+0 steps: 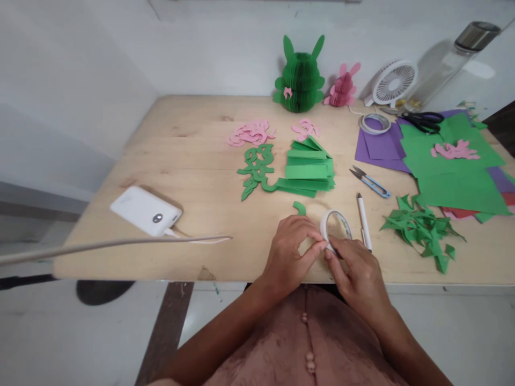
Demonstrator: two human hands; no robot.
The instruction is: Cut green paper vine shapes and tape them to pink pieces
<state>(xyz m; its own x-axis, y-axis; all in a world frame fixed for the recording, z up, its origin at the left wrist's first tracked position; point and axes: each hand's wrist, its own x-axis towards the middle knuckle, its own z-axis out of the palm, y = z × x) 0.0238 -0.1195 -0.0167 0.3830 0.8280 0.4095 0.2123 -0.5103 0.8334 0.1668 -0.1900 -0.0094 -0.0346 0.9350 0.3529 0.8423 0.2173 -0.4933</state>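
Inside the tape roll (324,225), illegible green print (345,224).

There are two tape rolls (323,224), two paper rabbits (301,80), one pen (363,220), one fan (394,84) and one bottle (446,67).

The roll of tape (324,224) is a slim ring with a pale white rim, and green printing shows on the inside wall of its core. It is pinched at its near, lower side, where part of the rim is covered, and it sits tilted so the bare wood of the table (193,177) shows through its round opening. Its place is over the near part of the table, right of the table's middle. The scrap of green paper (299,207), short and bent like a small arch, lies flat on the table's near half, close to its middle.
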